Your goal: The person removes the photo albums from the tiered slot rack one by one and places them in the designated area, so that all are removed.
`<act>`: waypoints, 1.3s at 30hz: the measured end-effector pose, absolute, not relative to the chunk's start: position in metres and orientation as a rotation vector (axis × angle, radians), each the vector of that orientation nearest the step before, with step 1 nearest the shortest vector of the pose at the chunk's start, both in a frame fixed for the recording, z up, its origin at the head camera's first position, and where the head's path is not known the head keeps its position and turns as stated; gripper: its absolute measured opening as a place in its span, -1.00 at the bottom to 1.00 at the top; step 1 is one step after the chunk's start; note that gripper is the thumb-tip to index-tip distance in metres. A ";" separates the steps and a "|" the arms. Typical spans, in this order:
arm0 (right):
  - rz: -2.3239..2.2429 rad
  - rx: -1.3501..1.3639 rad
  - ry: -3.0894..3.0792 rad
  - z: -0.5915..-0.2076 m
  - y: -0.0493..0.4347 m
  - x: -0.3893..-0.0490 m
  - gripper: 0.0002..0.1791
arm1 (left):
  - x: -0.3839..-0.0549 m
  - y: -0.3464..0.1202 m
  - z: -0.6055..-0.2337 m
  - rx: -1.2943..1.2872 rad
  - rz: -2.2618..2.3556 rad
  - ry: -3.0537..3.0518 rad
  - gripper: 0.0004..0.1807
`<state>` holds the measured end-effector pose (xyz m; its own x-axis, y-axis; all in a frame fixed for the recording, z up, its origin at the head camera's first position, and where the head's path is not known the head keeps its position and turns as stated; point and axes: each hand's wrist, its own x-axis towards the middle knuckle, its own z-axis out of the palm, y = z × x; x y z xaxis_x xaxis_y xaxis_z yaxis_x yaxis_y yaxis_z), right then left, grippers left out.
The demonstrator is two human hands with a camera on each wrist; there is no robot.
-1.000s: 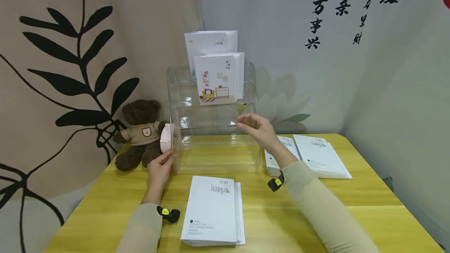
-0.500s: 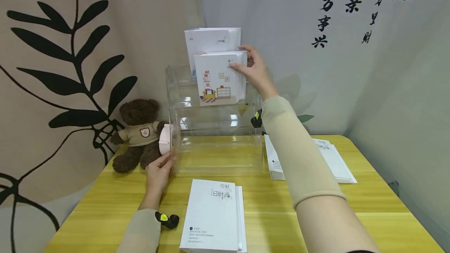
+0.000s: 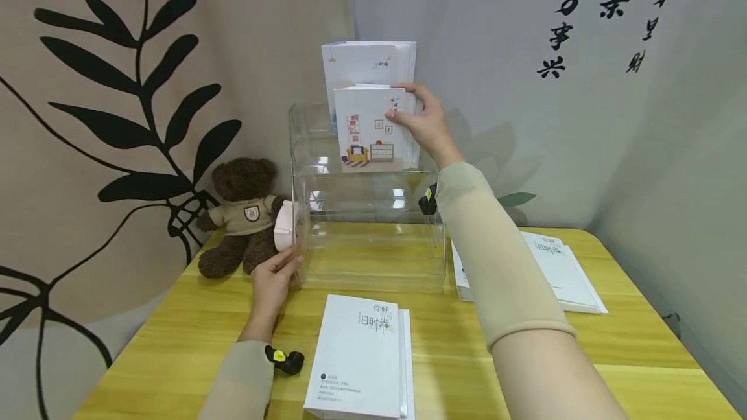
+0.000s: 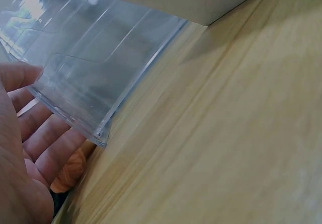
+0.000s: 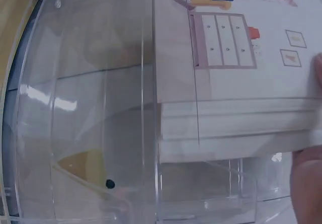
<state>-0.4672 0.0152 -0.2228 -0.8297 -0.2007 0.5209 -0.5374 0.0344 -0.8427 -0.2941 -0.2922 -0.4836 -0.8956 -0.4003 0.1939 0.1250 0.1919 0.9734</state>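
Up in the see-through rack (image 3: 362, 199), at the back: one tall back book (image 3: 364, 60), its low part hidden. Just in front of it, in the next step down: the picture book (image 3: 369, 125), upright, bottom end behind the rack's lip. White cover with a yellow chair, white drawers, two little frames and red bits. Thick white side with lines like layers. Tiny words, too small to read.

Gripping the picture book by its top right corner with the right hand (image 3: 428, 123), thumb in front. Pinching the rack's left side, near the bottom, with the left hand (image 3: 272, 280).

Left of the rack, on the table (image 3: 187, 329): a brown bear (image 3: 239, 225) in a shirt. Between bear and rack: a pink thing (image 3: 284, 225), hard to make out. In front of the rack: a white book (image 3: 356, 355), lying flat. Right of the rack: more books (image 3: 563, 271), partly hidden by the right sleeve (image 3: 502, 258). Through the rack, in the right wrist view: a yellow shape (image 5: 83, 171), hard to name. There, most of the right hand cut off.
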 end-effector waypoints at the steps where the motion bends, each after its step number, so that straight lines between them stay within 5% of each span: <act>1: 1.852 0.761 -2.031 -0.223 0.014 -0.466 -0.43 | -0.294 -0.293 -0.483 0.258 -1.743 -2.072 -0.60; 14: 1.165 1.223 -1.532 -0.196 -0.020 -0.412 -0.65 | -0.295 -0.298 -0.480 0.218 -1.811 -2.067 -0.58; 22: 1.255 1.110 -1.375 -0.193 -0.014 -0.361 -0.64 | -0.294 -0.291 -0.482 0.229 -1.849 -2.043 -0.61; 31: 1.395 1.023 -1.355 -0.213 0.002 -0.384 -0.60 | -0.294 -0.291 -0.485 0.215 -1.836 -2.045 -0.61; 39: 1.572 0.944 -1.264 -0.240 0.017 -0.361 -0.60 | -0.296 -0.294 -0.486 0.220 -1.827 -2.040 -0.58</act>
